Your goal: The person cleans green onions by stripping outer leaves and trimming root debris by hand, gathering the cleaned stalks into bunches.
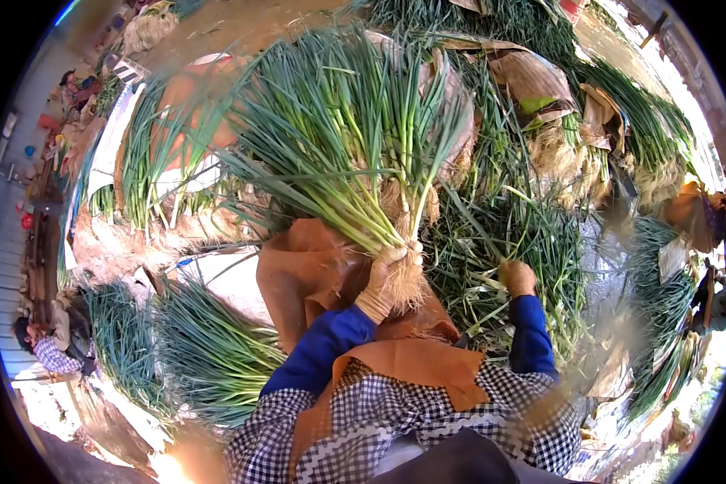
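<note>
My left hand, in a tan glove, is wrapped round the pale bases of a big bunch of spring onions. Their green leaves fan upward and away from me, and a tuft of stringy roots hangs below the grip. My right hand, gloved too, is curled closed over a heap of loose green leaves to my right; what its fingers hold, if anything, cannot be made out. A brown apron-like sheet lies beneath the bunch, across my lap.
More spring onions lie at my left, and others with roots showing are piled at the far right under brown sheets. A white sack sits left of my lap. A person is at the far left.
</note>
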Motion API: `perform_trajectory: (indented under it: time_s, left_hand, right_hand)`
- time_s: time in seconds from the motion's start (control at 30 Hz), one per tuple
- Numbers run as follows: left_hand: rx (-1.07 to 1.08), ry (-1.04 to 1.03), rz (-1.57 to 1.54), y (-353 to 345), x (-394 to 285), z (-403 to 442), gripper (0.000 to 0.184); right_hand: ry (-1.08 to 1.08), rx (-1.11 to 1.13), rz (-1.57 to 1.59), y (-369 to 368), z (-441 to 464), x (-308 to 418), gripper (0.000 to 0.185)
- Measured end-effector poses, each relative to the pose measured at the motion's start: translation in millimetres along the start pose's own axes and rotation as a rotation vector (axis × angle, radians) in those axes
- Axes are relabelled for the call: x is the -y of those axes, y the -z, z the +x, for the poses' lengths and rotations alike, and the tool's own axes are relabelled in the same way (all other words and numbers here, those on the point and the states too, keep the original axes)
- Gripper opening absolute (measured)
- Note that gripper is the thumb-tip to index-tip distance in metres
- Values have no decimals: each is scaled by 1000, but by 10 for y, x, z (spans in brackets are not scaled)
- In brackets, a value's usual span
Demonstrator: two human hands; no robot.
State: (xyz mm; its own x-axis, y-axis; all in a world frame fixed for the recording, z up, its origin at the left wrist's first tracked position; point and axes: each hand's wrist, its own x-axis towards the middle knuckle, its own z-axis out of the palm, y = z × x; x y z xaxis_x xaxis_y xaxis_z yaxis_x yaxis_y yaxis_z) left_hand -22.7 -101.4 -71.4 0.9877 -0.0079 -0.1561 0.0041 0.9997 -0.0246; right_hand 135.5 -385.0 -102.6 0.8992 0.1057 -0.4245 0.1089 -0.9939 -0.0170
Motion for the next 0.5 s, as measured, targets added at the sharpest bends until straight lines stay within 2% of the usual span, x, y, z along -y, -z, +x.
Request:
perform_trajectory:
  time_s: [0.03, 0.1, 0.13, 0.17, 0.2, 0.27, 0.33, 0.37, 0.4, 0.47, 0.5]
  left_hand:
    - [-93, 0, 65, -176, 19, -16, 28]
    - [-58, 43, 45, -154, 5, -13, 27]
    - [-27, 80, 28, -122, -1, -10, 27]
    - [46, 84, 29, -1, -18, 18, 36]
    - [47, 81, 36, -15, -14, 5, 36]
    - [34, 44, 91, -70, -15, -28, 32]
    - [20, 51, 99, -125, -22, -58, 29]
    - [60, 54, 80, -188, -17, -77, 28]
    - [100, 56, 60, -218, -14, -87, 28]
    - [160, 78, 32, -237, -28, -74, 29]
    - [150, 66, 22, -234, -16, -92, 29]
  right_hand:
    - [20, 57, -97, 129, -60, -35, 50]
    - [183, -65, -1, 324, -187, 203, 49]
    - [323, -251, 191, 364, -178, 470, 48]
    - [431, -175, 524, 374, -170, 770, 47]
    - [537, -92, 859, 384, -161, 1086, 46]
    - [579, 482, 1357, 554, -183, 1628, 41]
    - [618, 505, 1457, 311, 116, 1894, 38]
    - [747, 293, 1617, 269, 119, 2091, 34]
    - [679, 284, 1804, 163, 174, 2222, 29]
    - [707, 383, 1654, 248, 249, 2305, 23]
    - [671, 405, 1829, 240, 241, 2349, 20]
